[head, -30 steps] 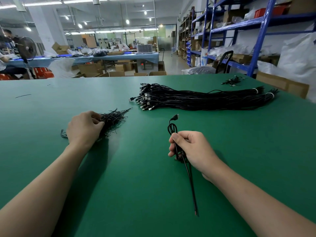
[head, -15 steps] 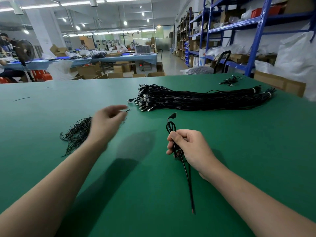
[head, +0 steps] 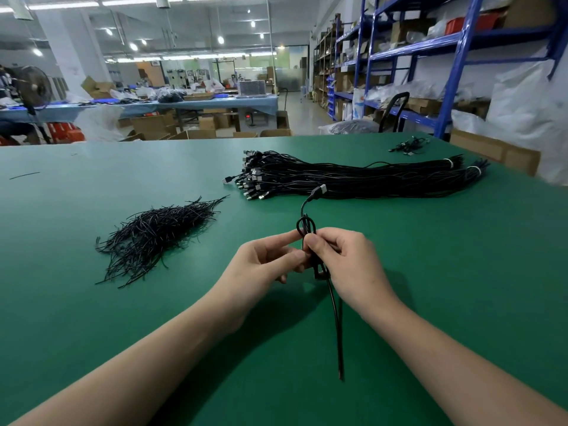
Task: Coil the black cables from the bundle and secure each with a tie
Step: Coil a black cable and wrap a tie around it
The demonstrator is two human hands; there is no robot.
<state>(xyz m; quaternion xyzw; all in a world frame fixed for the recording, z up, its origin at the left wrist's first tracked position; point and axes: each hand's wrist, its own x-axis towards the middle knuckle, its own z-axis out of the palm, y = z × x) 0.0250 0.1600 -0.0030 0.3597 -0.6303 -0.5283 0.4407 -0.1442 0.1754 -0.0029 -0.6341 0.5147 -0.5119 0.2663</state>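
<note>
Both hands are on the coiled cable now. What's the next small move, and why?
Probably wrap a tie round the coil's middle and twist it shut. The right hand grips the coiled cable, the left hand pinches it beside the right thumb, and no tie shows round the coil. Whether the left hand holds a tie is unclear; the tie pile lies to its left.

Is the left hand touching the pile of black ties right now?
Apart. The head view shows bare green table between the left hand and the pile of black ties.
</note>
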